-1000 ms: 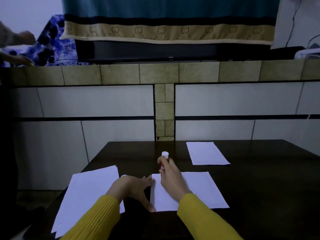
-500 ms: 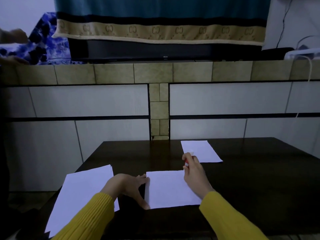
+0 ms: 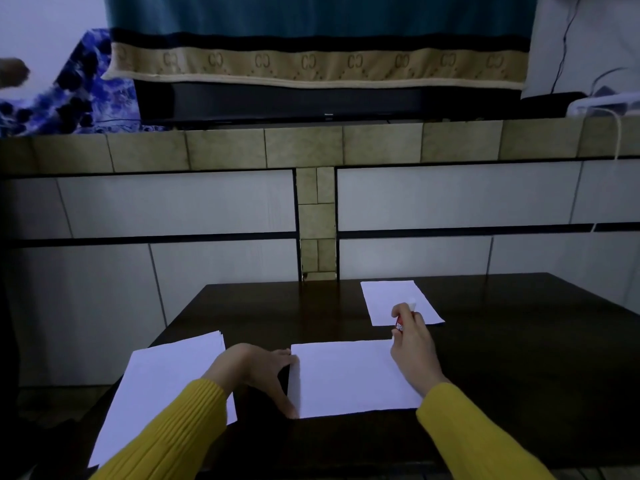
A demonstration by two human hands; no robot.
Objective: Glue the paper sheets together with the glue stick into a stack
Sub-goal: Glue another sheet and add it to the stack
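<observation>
Worktop: dark, carries all paper.
Pile: white sheets, my left, near edge; I judge supply, kept clear of gluing.
Sheet: white, flat, centre front; left hand lies with fingers spread at its left edge, I judge to pin it.
Far sheet: apart, behind.
Right hand: fingers clamped on glue stick, red label, white end up, at sheet's far right corner.
</observation>
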